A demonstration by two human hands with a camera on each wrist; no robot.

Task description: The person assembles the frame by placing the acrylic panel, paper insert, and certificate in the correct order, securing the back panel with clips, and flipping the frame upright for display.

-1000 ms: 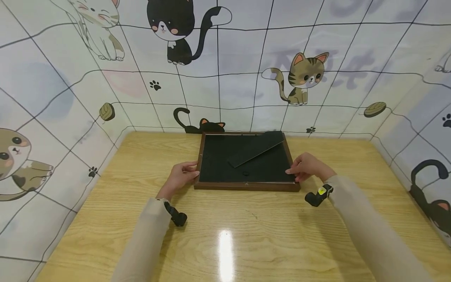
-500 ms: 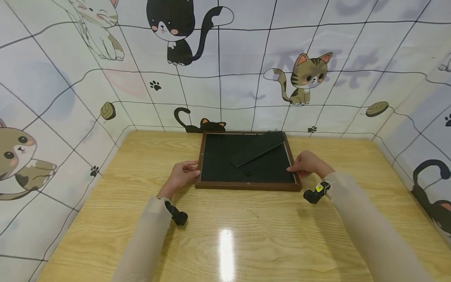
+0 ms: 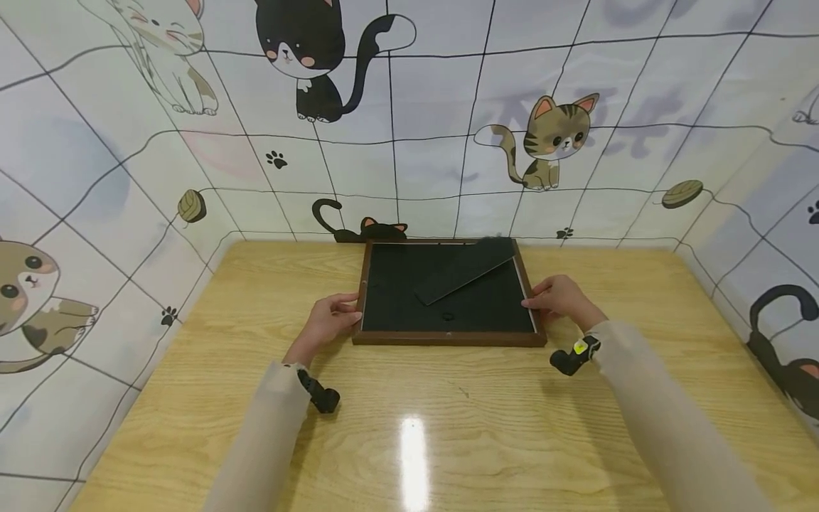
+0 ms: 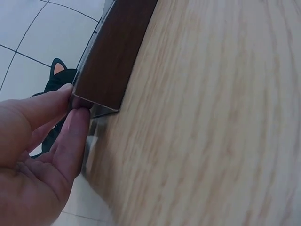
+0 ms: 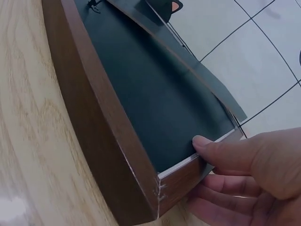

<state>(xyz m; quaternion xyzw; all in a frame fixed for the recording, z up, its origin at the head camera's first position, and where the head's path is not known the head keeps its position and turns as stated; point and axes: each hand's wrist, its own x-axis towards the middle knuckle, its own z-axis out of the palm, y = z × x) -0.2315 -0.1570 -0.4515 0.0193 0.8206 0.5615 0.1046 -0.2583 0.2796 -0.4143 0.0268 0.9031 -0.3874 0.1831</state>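
Note:
A brown wooden picture frame (image 3: 448,338) lies back side up at the far side of the table, its black backing (image 3: 397,284) facing me. Across that backing slants the black stand leg (image 3: 470,270), and a small dark ring (image 3: 448,316) sits near the front edge. My left hand (image 3: 326,323) pinches the left side of the picture frame; the left wrist view shows thumb and fingers at its corner (image 4: 94,101). On the opposite side my right hand (image 3: 559,300) grips the rim, thumb (image 5: 204,145) on top and the other fingers curled beneath.
The wood-grain table (image 3: 461,412) reaches toward me, with a bright light reflection on it. A tiled wall (image 3: 435,163) with cat drawings stands right behind the picture frame and along both sides. Each wrist carries a small black camera (image 3: 569,359).
The right thumb sits slightly farther up the picture frame's side than a second ago. The head view has shifted a little; the left hand keeps its hold.

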